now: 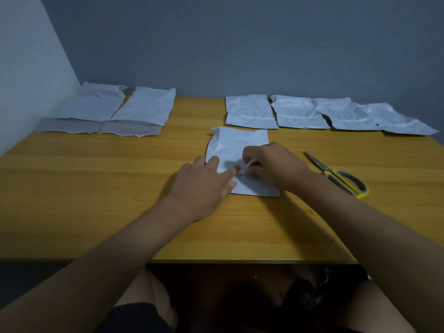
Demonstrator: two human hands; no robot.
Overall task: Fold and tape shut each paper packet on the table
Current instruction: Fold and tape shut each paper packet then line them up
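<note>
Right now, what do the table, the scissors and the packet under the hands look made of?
Table: wood or wood-look laminate; yellow-brown with straight grain lines and a smooth, faintly glossy top.
Scissors: grey metal blades with a dull shine; yellow and grey handles that look plastic.
Packet: thin white sheet, creased and slightly shiny, so paper or plastic film; I cannot tell which.
</note>
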